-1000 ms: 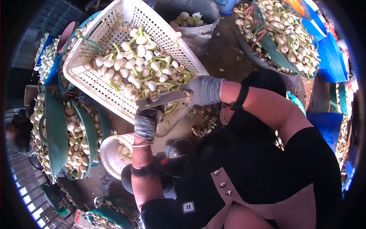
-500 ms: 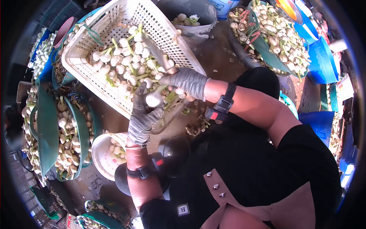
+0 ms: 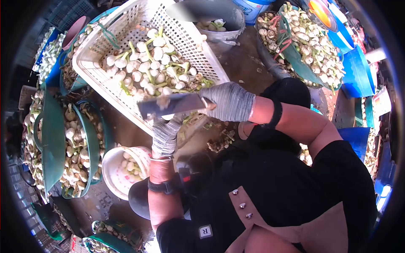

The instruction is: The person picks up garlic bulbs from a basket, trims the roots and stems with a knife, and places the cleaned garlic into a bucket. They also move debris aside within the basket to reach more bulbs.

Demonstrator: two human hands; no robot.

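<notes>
My right hand [image 3: 231,101], in a grey knitted glove, is closed round the handle of a broad-bladed knife [image 3: 185,103]. The blade lies level across and above my left hand [image 3: 165,135], also gloved. A garlic bulb [image 3: 168,117] is in my left hand, mostly hidden behind the blade, so only a pale sliver shows. Just beyond both hands is a white perforated plastic crate [image 3: 206,59], holding a heap of garlic bulbs [image 3: 147,69] with short green stems.
A white bucket [image 3: 110,175] with peeled-looking bulbs stands left of my left forearm. Green tubs [image 3: 52,143] of garlic line the left side. A grey bucket [image 3: 232,36] and a heaped garlic basket [image 3: 310,46] stand beyond. Scraps [image 3: 221,141] lie on the floor.
The knife has swung from pointing into the crate to lying across my left hand, covering most of the bulb. My right hand has shifted right. A pale blur now shows by the grey bucket.
</notes>
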